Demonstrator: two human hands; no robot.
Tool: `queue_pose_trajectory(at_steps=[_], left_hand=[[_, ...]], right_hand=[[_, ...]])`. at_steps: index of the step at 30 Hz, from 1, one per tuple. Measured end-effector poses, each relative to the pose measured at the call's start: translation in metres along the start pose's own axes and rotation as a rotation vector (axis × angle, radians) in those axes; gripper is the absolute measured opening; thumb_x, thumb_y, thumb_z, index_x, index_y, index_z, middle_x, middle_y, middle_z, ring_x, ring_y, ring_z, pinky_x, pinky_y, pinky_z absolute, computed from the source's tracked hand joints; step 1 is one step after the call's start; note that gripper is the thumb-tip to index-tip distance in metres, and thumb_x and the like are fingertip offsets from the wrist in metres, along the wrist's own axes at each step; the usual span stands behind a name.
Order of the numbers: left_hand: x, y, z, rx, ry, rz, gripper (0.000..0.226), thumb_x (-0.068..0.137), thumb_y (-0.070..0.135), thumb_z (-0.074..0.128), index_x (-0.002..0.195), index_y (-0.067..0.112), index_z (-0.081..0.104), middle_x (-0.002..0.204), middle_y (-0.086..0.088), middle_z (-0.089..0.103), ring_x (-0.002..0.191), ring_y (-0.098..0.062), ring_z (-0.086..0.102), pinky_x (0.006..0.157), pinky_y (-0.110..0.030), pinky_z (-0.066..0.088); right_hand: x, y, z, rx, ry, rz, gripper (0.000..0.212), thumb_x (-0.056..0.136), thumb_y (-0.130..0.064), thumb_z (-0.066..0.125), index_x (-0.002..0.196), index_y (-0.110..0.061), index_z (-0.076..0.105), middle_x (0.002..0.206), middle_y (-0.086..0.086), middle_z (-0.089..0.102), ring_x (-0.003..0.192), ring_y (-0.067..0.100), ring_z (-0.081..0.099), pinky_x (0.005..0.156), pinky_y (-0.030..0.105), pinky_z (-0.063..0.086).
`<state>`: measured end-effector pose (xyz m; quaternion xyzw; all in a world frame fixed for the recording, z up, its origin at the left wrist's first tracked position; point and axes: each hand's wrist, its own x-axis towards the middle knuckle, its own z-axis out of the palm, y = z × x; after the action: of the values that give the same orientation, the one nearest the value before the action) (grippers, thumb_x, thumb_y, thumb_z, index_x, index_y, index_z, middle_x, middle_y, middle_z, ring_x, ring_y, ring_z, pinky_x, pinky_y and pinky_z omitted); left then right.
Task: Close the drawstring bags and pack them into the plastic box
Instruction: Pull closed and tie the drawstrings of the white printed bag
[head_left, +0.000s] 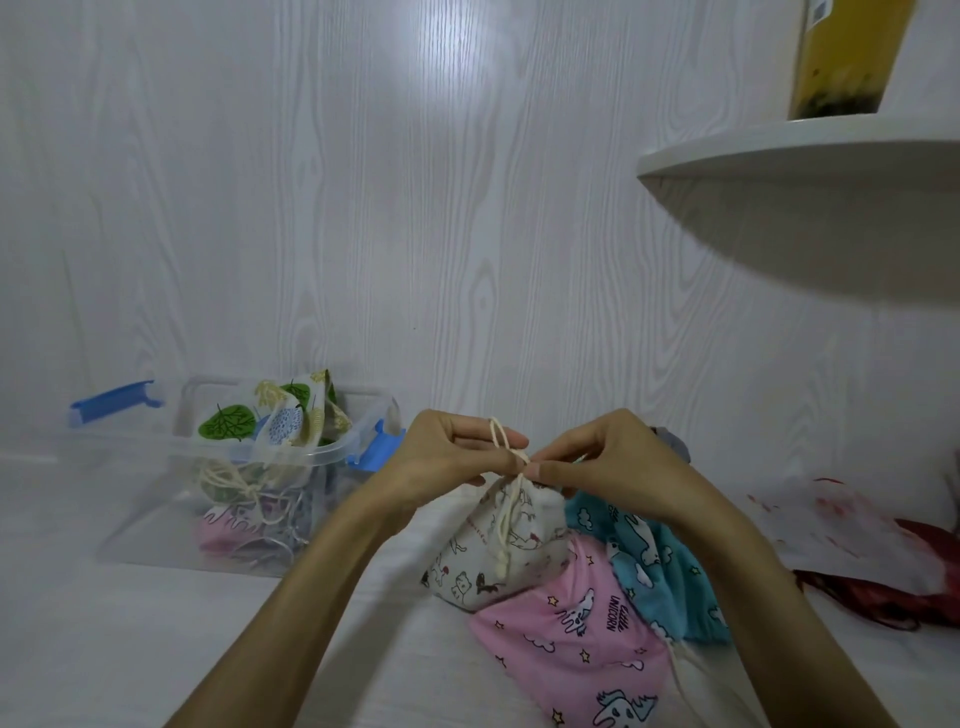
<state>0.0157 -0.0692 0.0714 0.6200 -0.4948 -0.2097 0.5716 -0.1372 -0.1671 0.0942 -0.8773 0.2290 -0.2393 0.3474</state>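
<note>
A white drawstring bag with small animal prints stands on the table, its mouth gathered tight. My left hand and my right hand meet just above it, both pinching its cream drawstring, which loops up over my left fingers. A pink unicorn bag and a teal bag lie against the white bag on its right. The clear plastic box with blue clips sits to the left, holding several bags; a leaf-print bag sticks out on top.
A white rounded shelf juts out at upper right with a yellow container on it. Dark red cloth and a thin white sheet lie at the right edge. The white wood-grain wall stands close behind.
</note>
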Motion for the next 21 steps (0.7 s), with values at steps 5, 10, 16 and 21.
queue_pose_trajectory(at_steps=[5, 10, 16, 21], left_hand=[[0.000, -0.003, 0.008, 0.091, 0.139, 0.171, 0.014, 0.071, 0.007, 0.079, 0.077, 0.019, 0.076, 0.070, 0.000, 0.074, 0.066, -0.005, 0.070, 0.063, -0.011, 0.050], [0.003, -0.010, 0.008, 0.253, 0.229, 0.293, 0.007, 0.073, 0.020, 0.078, 0.080, 0.022, 0.077, 0.076, 0.013, 0.074, 0.071, -0.002, 0.068, 0.068, -0.018, 0.056], [0.004, -0.017, 0.006, 0.258, 0.284, 0.394, 0.004, 0.080, 0.027, 0.072, 0.082, 0.025, 0.075, 0.077, 0.012, 0.071, 0.072, -0.004, 0.066, 0.067, -0.030, 0.056], [0.002, -0.016, 0.008, 0.169, 0.286, 0.453, 0.006, 0.075, 0.026, 0.074, 0.080, 0.023, 0.075, 0.078, 0.010, 0.072, 0.073, -0.005, 0.068, 0.064, -0.032, 0.056]], right_hand=[[0.004, 0.002, 0.006, -0.081, 0.137, -0.017, 0.002, 0.076, -0.025, 0.075, 0.074, -0.023, 0.076, 0.068, -0.007, 0.073, 0.060, 0.000, 0.064, 0.058, 0.015, 0.052], [0.004, -0.001, 0.013, -0.204, 0.246, -0.085, 0.005, 0.077, -0.029, 0.074, 0.076, -0.024, 0.076, 0.067, -0.006, 0.071, 0.066, 0.006, 0.066, 0.068, 0.028, 0.057], [0.006, 0.001, 0.009, 0.043, 0.144, -0.021, 0.008, 0.084, -0.023, 0.068, 0.088, -0.021, 0.075, 0.076, -0.002, 0.074, 0.067, 0.006, 0.069, 0.061, 0.016, 0.052], [0.004, 0.000, 0.005, 0.237, 0.032, 0.045, 0.010, 0.086, -0.021, 0.065, 0.096, -0.021, 0.070, 0.072, -0.004, 0.072, 0.058, 0.004, 0.066, 0.055, 0.015, 0.049]])
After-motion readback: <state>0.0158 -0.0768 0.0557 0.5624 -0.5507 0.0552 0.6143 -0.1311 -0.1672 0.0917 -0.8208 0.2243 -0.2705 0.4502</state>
